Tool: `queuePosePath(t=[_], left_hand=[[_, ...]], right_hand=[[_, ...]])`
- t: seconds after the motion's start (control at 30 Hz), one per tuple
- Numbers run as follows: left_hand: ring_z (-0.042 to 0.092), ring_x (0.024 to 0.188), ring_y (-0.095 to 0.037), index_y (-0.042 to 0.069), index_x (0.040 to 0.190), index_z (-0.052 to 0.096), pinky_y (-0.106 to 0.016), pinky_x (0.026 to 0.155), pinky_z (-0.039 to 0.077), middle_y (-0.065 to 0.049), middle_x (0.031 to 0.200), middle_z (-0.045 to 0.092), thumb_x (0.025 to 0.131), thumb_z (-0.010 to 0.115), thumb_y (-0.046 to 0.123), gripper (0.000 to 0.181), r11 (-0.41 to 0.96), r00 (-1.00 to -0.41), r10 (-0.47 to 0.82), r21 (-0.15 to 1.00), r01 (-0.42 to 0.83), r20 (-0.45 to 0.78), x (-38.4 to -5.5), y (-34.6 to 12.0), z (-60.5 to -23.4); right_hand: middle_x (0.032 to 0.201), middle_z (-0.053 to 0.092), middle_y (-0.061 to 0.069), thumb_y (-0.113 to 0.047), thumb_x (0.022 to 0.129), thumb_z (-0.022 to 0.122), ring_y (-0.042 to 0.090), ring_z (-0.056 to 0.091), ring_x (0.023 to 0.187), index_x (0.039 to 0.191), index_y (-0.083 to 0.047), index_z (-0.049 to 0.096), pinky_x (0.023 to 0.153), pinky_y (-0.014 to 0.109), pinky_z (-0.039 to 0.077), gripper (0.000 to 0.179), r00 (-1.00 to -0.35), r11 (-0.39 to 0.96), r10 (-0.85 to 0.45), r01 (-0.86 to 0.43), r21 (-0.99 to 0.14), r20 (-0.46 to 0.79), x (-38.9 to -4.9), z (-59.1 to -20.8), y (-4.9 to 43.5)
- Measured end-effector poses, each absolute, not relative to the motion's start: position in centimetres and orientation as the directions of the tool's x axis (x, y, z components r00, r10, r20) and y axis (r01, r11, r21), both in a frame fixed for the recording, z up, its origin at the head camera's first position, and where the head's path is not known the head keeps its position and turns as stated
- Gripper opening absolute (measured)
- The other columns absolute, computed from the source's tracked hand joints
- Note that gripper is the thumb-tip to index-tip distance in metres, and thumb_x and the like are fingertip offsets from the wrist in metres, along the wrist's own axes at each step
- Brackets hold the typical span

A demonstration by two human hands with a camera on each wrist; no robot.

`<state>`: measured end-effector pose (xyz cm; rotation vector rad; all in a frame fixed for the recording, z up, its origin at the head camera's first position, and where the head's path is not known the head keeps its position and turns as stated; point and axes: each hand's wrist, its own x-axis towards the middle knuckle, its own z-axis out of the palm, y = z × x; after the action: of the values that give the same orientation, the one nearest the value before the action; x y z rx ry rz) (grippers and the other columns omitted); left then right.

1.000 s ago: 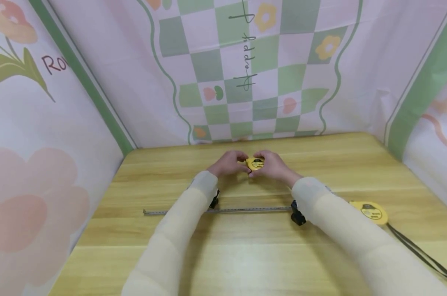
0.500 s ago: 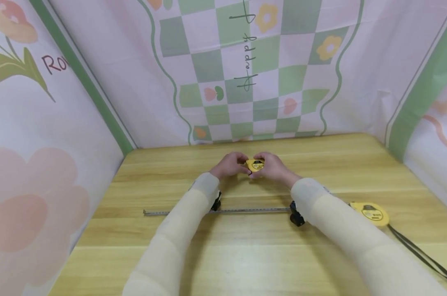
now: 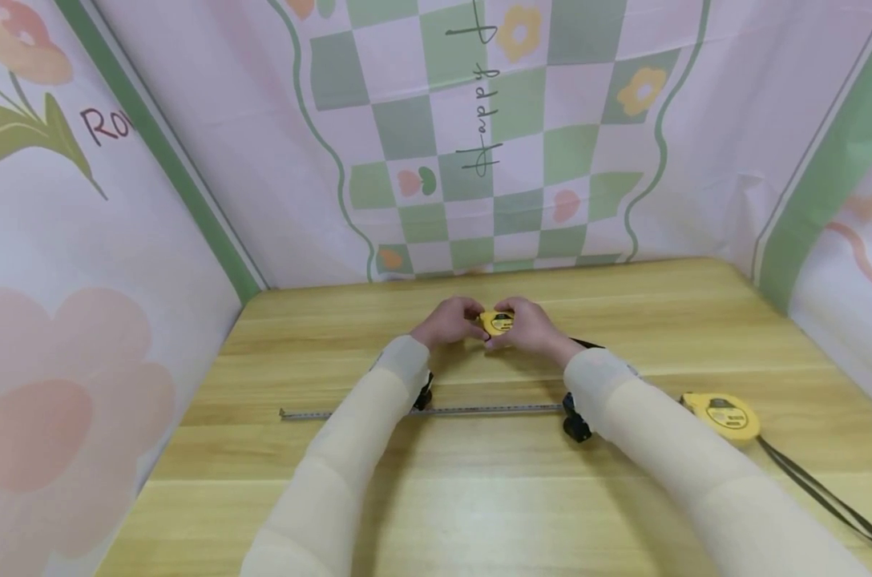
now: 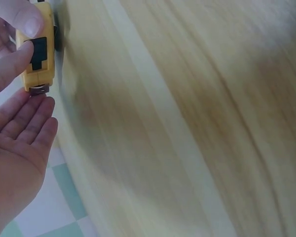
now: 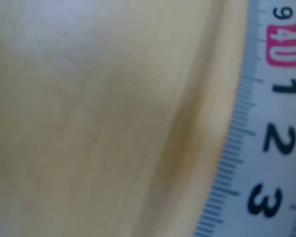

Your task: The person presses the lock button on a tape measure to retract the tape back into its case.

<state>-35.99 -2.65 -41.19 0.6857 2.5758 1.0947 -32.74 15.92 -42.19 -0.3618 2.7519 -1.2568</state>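
Tape measure (image 3: 498, 322), the smaller yellow one, sat between both hands in the head view, at the far part of the table (image 3: 465, 505); its label faced up and its mouth faced left, though whether it touched the wood I could not tell; the right hand (image 3: 535, 327) gripped its right end, probably to steady it, while the left hand (image 3: 450, 319) met the mouth; a black strap (image 3: 587, 344) showed past the right wrist; nearer the person, a drawn-out blade (image 3: 490, 409) lay across the table, likely set straight so its scale showed, and the larger tape measure (image 3: 724, 418) rested at the right, its dark cord (image 3: 825, 490) trailing.

In the left wrist view, the left hand's fingers were nearly straight, tips at the small hook (image 4: 38, 90), and its thumb touched the black lock (image 4: 38, 52), perhaps to have both within reach; the right thumb pressed the casing above; that casing looked smooth, rounded and yellow, the hook snug against the mouth.

In the right wrist view, no hand appeared; the white blade ran down the right edge, with black digits and one pink-backed number, beside blurred wood grain.
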Motion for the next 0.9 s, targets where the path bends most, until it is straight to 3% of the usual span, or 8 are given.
queuePosePath(t=[0.9], left_hand=[[0.058,0.108,-0.019,0.000,0.125,0.060,-0.028,0.093,0.049,-0.008,0.118,0.063,0.081,0.081,0.014,0.051,0.612,-0.868,0.492,0.737,0.286,-0.071,-35.76,-2.61,-41.27]], right_hand=[[0.136,0.046,0.020,-0.015,0.077,0.085,0.033,0.048,0.119,0.139,0.003,0.043,0.100,0.045,0.043,0.077,-0.969,0.633,-0.246,-0.136,-0.762,-0.031,-32.29,-41.81,15.72]])
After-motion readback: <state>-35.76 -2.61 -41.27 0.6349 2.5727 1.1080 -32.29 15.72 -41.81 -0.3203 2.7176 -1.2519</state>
